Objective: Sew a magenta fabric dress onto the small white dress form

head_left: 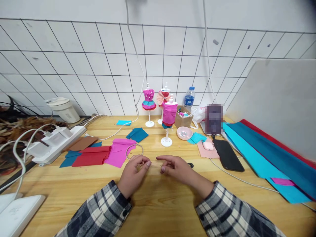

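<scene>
My left hand is over the wooden table, thumb and forefinger pressed together; whatever they hold is too small to make out. Close on its right, my right hand has its forefinger stretched out and apart from the thumb, with nothing visible in it. A thin metal ring lies just beyond my left hand, partly on a magenta paper piece. Behind the hands stands a small dress form wrapped in magenta above a red and teal frill.
Two more dressed forms stand behind. Right of them are a pink bowl, a cardboard box, a bottle and a black phone. Red paper and a power strip lie left, long teal sheets right.
</scene>
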`<move>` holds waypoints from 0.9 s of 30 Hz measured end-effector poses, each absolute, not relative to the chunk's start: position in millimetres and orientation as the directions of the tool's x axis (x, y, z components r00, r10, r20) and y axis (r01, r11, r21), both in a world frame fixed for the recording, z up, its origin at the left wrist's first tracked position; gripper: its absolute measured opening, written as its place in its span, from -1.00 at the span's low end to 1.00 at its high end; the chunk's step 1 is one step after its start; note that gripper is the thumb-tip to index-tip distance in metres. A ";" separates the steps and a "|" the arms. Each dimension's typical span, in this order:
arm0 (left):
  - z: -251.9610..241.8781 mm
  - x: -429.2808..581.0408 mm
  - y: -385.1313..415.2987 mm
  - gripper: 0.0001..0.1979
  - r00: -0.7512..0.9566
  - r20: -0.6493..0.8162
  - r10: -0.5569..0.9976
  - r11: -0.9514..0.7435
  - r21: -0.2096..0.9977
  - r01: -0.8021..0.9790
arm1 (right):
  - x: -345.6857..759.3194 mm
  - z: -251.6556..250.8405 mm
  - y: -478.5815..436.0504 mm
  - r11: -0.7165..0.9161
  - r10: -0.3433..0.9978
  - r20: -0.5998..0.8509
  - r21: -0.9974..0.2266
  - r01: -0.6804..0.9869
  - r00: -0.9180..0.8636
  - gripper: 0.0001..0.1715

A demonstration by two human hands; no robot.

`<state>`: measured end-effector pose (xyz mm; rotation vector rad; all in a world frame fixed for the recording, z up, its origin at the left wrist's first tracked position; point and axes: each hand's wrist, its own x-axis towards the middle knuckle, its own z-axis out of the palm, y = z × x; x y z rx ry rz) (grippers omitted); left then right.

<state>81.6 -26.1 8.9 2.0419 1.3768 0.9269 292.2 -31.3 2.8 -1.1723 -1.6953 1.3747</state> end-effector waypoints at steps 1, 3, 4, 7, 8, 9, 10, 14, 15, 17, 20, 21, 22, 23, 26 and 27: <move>9.1 81.1 -25.3 -0.75 0.233 0.247 0.940 -0.339 0.736 0.586 | 294.3 3.1 -29.9 0.045 0.925 -0.037 -0.978 0.205 -0.378 -0.52; 9.1 80.2 -24.1 -0.73 0.190 0.224 0.956 -0.293 0.764 0.575 | 297.3 4.2 -27.6 0.037 0.942 -0.020 -0.986 0.161 -0.334 -0.60; 8.8 79.9 -23.7 -0.72 0.173 0.211 0.962 -0.272 0.778 0.566 | 298.2 4.8 -26.9 0.028 0.953 -0.017 -0.989 0.143 -0.304 -0.64; 7.0 79.3 -23.1 -0.71 0.150 0.190 0.970 -0.241 0.804 0.544 | 299.0 6.8 -25.9 -0.010 0.973 -0.026 -0.998 0.070 -0.230 -0.65; 6.3 79.3 -23.0 -0.71 0.150 0.190 0.970 -0.241 0.807 0.539 | 298.8 7.6 -25.9 -0.023 0.976 -0.032 -0.999 0.043 -0.215 -0.63; 5.7 79.2 -23.0 -0.71 0.151 0.192 0.970 -0.243 0.809 0.536 | 298.5 8.3 -26.1 -0.035 0.979 -0.039 -0.999 0.023 -0.201 -0.62; 5.3 79.2 -23.0 -0.71 0.150 0.193 0.970 -0.244 0.811 0.531 | 298.3 9.0 -26.2 -0.048 0.982 -0.048 -0.999 0.007 -0.183 -0.61; 6.2 79.6 -23.4 -0.71 0.127 0.154 0.980 -0.197 0.850 0.489 | 298.6 11.1 -25.9 -0.107 0.989 -0.103 -0.994 -0.031 -0.104 -0.56; 7.0 79.8 -23.5 -0.70 0.119 0.142 0.983 -0.181 0.865 0.468 | 299.0 11.4 -25.7 -0.113 0.990 -0.110 -0.993 -0.033 -0.093 -0.55; 8.5 80.2 -23.5 -0.70 0.100 0.129 0.987 -0.159 0.891 0.426 | 299.8 12.0 -25.1 -0.116 0.990 -0.114 -0.993 -0.028 -0.079 -0.55; 8.4 79.9 -22.3 -0.70 0.072 0.133 0.989 -0.151 0.904 0.399 | 301.1 12.6 -24.0 -0.112 0.993 -0.111 -0.994 -0.005 -0.046 -0.54; 7.6 79.5 -21.4 -0.70 0.065 0.133 0.989 -0.148 0.906 0.397 | 301.7 12.5 -23.6 -0.109 0.994 -0.109 -0.994 0.003 -0.030 -0.54; 6.5 79.0 -20.5 -0.70 0.059 0.131 0.990 -0.144 0.908 0.395 | 302.4 12.4 -23.0 -0.105 0.994 -0.105 -0.994 0.011 -0.019 -0.53; 5.4 78.4 -19.6 -0.69 0.057 0.127 0.990 -0.139 0.906 0.399 | 303.4 12.3 -22.4 -0.099 0.995 -0.099 -0.995 0.018 -0.009 -0.53; 3.3 76.3 -18.8 -0.73 0.099 0.146 0.984 -0.176 0.849 0.498 | 306.7 12.4 -21.3 -0.057 0.998 -0.057 -0.997 0.057 -0.001 -0.56; 3.6 75.6 -19.7 -0.78 0.126 0.175 0.976 -0.216 0.805 0.553 | 307.6 12.9 -21.7 -0.032 0.999 -0.033 -0.996 0.089 -0.010 -0.59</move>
